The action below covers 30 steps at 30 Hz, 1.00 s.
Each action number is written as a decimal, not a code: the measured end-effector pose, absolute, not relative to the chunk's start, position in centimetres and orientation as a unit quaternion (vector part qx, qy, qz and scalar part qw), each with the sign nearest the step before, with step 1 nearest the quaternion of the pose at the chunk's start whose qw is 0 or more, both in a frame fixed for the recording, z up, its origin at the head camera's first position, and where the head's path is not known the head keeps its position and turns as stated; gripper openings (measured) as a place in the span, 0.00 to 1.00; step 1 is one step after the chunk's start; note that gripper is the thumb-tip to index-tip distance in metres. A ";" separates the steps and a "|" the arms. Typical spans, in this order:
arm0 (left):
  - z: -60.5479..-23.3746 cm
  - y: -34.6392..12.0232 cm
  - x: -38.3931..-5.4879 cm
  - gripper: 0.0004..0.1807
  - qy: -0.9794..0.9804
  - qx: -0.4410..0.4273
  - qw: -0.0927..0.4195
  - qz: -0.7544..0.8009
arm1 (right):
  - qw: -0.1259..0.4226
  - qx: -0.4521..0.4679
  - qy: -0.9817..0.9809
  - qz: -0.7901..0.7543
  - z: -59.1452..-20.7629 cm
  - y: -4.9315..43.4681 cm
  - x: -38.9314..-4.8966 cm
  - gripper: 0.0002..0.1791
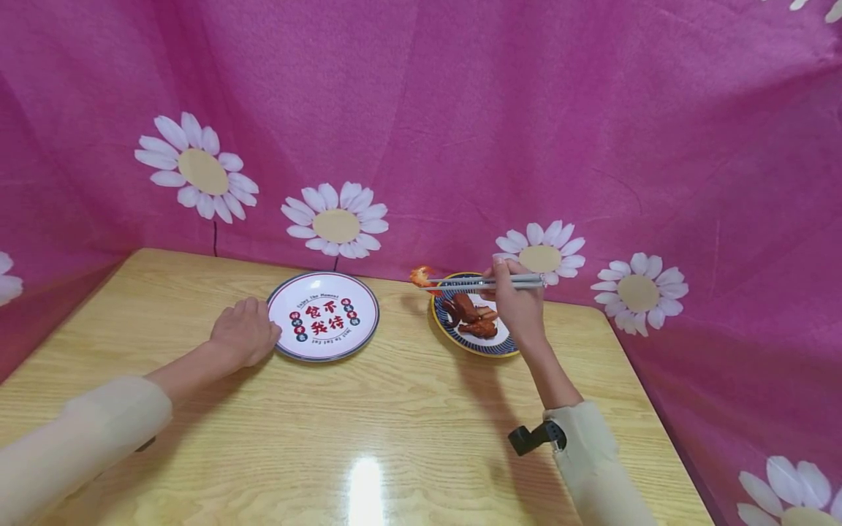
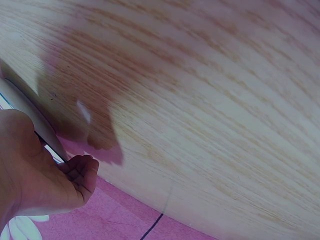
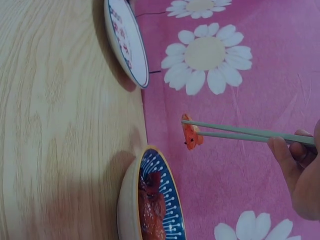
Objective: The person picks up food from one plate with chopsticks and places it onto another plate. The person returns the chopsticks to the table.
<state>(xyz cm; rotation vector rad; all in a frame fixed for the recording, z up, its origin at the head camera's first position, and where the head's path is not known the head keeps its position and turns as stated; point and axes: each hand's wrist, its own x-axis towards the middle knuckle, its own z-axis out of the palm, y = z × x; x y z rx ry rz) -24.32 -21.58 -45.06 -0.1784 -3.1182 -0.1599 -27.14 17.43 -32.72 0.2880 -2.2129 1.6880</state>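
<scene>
My right hand (image 1: pixel 518 303) grips a pair of grey chopsticks (image 1: pixel 470 283) above a bowl (image 1: pixel 436 321) with a blue patterned inside and yellow rim. Between the chopstick tips is an orange-red shrimp (image 3: pixel 190 132), held in the air past the bowl's left edge. Reddish-brown cooked meat pieces (image 1: pixel 479 326), wing-like in shape, lie in the bowl. To the left, my left hand (image 1: pixel 246 332) holds the near-left rim of a white plate (image 1: pixel 360 310) with red and blue printed characters. The left wrist view shows the plate's edge (image 2: pixel 37 112) between thumb and curled fingers.
Both dishes stand on a light wood table (image 1: pixel 395 409), close to its far edge. A pink cloth with white daisies (image 1: pixel 421 131) hangs behind and at the sides. On the right wrist sits a black strap mount (image 1: pixel 536 437).
</scene>
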 end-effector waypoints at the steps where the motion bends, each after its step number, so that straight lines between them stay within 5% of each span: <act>1: -45.1 -21.6 -24.3 0.21 -0.997 -0.057 0.007 -0.052 | 0.169 0.100 -0.778 0.596 -32.8 17.6 -27.2 0.20; 30: -45.1 -21.6 -24.5 0.22 -0.997 -0.054 0.002 -0.055 | 0.198 0.089 -0.766 0.605 -35.4 22.7 -30.4 0.22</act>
